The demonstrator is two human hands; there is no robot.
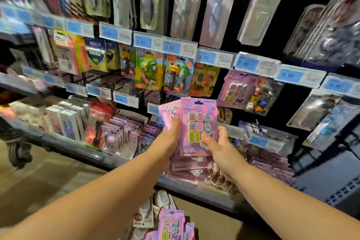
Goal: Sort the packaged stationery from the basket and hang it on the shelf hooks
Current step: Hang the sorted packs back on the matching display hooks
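My left hand [171, 134] grips a stack of pink and purple stationery packs [169, 113] held upright in front of the shelf. The front pack, a purple eraser pack [198, 121] with small coloured squares, is pinched at its lower right by my right hand [216, 142]. A matching purple pack [251, 91] hangs on a hook up and to the right. More of the same packs [171, 224] lie below, at the bottom edge of the view; the basket itself is not visible.
Rows of hooks carry blistered pens [216, 11] above and colourful eraser packs [150, 70] at mid height. Blue price tags [206, 57] run along the rails. Boxed goods [66, 122] fill the low shelf ledge. Brown floor lies to the left.
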